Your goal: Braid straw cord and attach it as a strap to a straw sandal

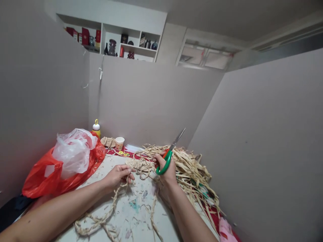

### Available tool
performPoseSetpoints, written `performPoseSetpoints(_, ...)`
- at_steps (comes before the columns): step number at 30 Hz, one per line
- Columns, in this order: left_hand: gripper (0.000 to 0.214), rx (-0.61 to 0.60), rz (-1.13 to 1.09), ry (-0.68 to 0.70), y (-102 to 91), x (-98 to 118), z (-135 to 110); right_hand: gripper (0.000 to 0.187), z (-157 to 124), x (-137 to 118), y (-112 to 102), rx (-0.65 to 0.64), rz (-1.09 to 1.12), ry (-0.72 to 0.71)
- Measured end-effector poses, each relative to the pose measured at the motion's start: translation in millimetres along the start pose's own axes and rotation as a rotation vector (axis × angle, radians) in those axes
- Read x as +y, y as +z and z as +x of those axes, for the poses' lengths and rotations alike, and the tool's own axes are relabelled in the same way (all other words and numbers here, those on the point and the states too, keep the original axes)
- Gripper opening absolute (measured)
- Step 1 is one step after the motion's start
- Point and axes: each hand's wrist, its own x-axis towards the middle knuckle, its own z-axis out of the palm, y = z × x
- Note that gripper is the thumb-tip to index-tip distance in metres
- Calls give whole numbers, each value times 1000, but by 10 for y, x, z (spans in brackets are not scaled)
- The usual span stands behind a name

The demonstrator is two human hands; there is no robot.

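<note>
My right hand (165, 171) grips green-handled scissors (168, 154), blades pointing up and away, closed or nearly so. My left hand (118, 175) pinches a braided straw cord (111, 208) near its woven end (137, 165). The braid runs from the hands down toward me and loops across the white table top (136, 215). A big pile of loose dried straw strips (194, 171) lies just right of my right hand.
A red plastic bag (42, 178) with a clear bag (72, 151) on top sits at the left. Behind stand a yellow-capped bottle (96, 128), a paper cup (119, 143) and a small woven piece (108, 141). Grey partition walls enclose the table on three sides.
</note>
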Motion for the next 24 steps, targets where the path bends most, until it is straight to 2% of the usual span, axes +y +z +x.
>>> performPoseSetpoints(2,42,-1,20,6,27,-2,-8,40,-49,52,1,-47,5,41)
performPoseSetpoints(6,42,-9,63,10,89,-15,-38,38,-197,140,122,-225,-24,113)
performPoseSetpoints(10,42,-17,99,-3,105,-34,-62,32,-283,170,230,-310,-66,83)
performPoseSetpoints(15,37,-23,116,-11,86,-60,-58,16,-243,172,181,-256,-140,-9)
performPoseSetpoints(21,35,-35,111,-13,79,-34,-44,11,-100,116,3,-62,-246,-160)
performPoseSetpoints(24,33,-48,113,-32,67,-28,-49,12,-63,88,-44,-31,-272,-188)
